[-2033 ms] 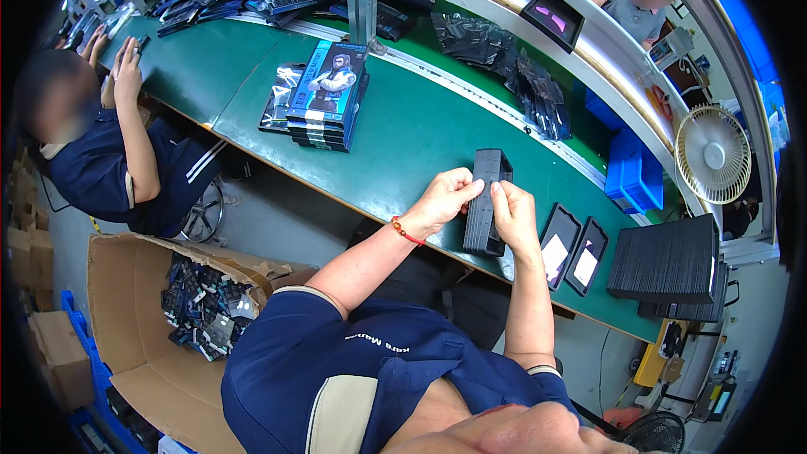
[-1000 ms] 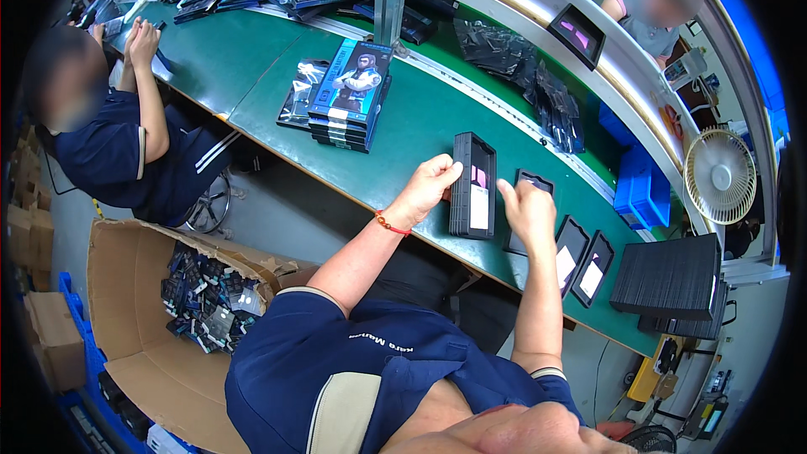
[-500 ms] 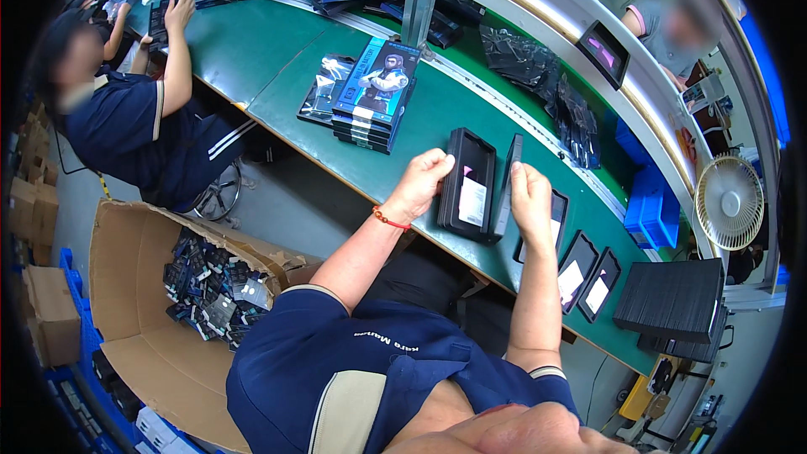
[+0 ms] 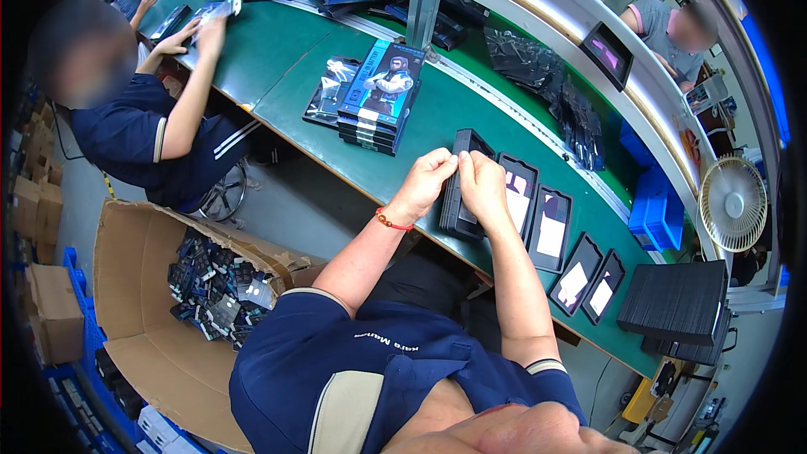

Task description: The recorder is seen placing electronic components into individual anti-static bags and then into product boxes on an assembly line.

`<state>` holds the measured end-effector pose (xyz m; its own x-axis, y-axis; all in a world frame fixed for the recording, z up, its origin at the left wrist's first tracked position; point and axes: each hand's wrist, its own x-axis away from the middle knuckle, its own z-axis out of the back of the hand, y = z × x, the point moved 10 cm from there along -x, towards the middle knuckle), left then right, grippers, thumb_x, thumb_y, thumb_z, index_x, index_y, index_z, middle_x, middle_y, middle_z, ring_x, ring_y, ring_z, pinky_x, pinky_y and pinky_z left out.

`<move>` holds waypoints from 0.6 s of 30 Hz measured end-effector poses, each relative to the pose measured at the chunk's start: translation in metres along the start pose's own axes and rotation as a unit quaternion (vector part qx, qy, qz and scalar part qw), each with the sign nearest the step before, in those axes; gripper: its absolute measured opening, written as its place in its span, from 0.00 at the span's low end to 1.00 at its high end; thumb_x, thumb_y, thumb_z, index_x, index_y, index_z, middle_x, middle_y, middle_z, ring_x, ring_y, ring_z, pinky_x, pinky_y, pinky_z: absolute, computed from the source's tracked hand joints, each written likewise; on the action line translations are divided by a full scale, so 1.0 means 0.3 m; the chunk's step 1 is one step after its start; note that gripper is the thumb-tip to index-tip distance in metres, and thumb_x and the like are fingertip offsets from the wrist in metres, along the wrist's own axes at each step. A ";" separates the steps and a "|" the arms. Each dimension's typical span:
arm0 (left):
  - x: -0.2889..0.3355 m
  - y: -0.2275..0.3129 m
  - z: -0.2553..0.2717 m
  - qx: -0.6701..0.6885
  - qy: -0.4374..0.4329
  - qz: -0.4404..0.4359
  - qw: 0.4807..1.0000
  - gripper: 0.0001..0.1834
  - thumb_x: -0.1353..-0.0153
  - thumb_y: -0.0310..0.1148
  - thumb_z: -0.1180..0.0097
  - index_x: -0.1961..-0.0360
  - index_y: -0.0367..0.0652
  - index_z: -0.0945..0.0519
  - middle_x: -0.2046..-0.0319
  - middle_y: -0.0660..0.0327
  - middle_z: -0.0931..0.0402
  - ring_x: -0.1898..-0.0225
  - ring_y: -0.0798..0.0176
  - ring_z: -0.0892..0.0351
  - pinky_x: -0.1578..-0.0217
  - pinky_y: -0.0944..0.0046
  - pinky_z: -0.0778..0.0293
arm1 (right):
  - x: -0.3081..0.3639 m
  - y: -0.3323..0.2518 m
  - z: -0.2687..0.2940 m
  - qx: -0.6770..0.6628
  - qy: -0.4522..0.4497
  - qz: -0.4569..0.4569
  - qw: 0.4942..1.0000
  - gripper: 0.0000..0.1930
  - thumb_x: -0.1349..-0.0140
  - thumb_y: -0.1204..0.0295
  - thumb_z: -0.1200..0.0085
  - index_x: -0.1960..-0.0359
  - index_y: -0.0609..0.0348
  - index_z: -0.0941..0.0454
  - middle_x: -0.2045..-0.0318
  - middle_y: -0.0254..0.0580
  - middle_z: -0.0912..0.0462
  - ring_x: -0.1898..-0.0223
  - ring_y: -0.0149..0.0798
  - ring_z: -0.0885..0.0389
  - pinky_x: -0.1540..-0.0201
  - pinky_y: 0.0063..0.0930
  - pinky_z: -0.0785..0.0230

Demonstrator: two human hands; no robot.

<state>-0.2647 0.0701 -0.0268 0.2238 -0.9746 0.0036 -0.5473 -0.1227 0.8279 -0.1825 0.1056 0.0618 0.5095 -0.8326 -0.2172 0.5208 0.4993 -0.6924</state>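
Note:
My left hand [image 4: 427,182] pinches the left edge of a small stack of black rectangular trays [image 4: 458,217] near the table's front edge. Right beside it, my right hand [image 4: 485,192] is closed at the top of the same stack, thumb and fingers together at a tray's edge. My hands almost touch and cover much of the stack. Just to the right lies a black tray [image 4: 523,224] with a pale insert. Another black tray [image 4: 551,227] lies beside it, and two smaller-looking ones [image 4: 577,272] [image 4: 603,286] lie further right.
Boxes with a printed figure [image 4: 382,88] are stacked left of the trays. A tall stack of black trays [image 4: 672,298] stands at the right end, near a fan [image 4: 732,202] and blue bins [image 4: 656,210]. A carton [image 4: 139,311] holds many small packs. A co-worker [image 4: 134,109] sits left.
My right hand has laid the upright tray down to the right and come back left to the stack. My left hand stays at the stack. The co-worker now handles a light-coloured item.

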 end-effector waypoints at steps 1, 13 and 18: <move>0.003 0.010 -0.006 -0.001 0.002 0.000 1.000 0.11 0.32 0.31 0.52 0.74 0.45 0.27 0.76 0.73 0.32 0.74 0.80 0.36 0.72 0.77 0.38 | -0.002 -0.009 -0.002 0.000 0.007 0.013 1.000 0.19 0.34 0.65 0.55 0.80 0.66 0.28 0.81 0.60 0.25 0.76 0.60 0.23 0.71 0.47 0.33; 0.009 0.129 0.143 0.016 0.066 -0.002 0.998 0.12 0.32 0.33 0.51 0.76 0.47 0.28 0.78 0.74 0.32 0.76 0.81 0.35 0.74 0.78 0.38 | -0.076 0.049 -0.044 0.066 -0.064 -0.028 0.995 0.24 0.38 0.57 0.50 0.82 0.67 0.26 0.81 0.61 0.23 0.73 0.58 0.21 0.66 0.46 0.30; 0.012 0.118 0.145 -0.057 0.025 -0.008 0.998 0.12 0.31 0.34 0.54 0.73 0.45 0.28 0.76 0.75 0.35 0.74 0.81 0.39 0.72 0.78 0.40 | -0.060 -0.070 -0.069 0.046 -0.026 -0.008 0.999 0.25 0.38 0.52 0.51 0.80 0.64 0.26 0.81 0.59 0.22 0.73 0.59 0.20 0.68 0.48 0.30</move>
<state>-0.3183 0.0541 -0.0219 0.2731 -0.9619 0.0150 -0.4483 -0.1135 0.8866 -0.2167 0.1051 0.0662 0.5339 -0.8284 -0.1693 0.5891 0.5081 -0.6283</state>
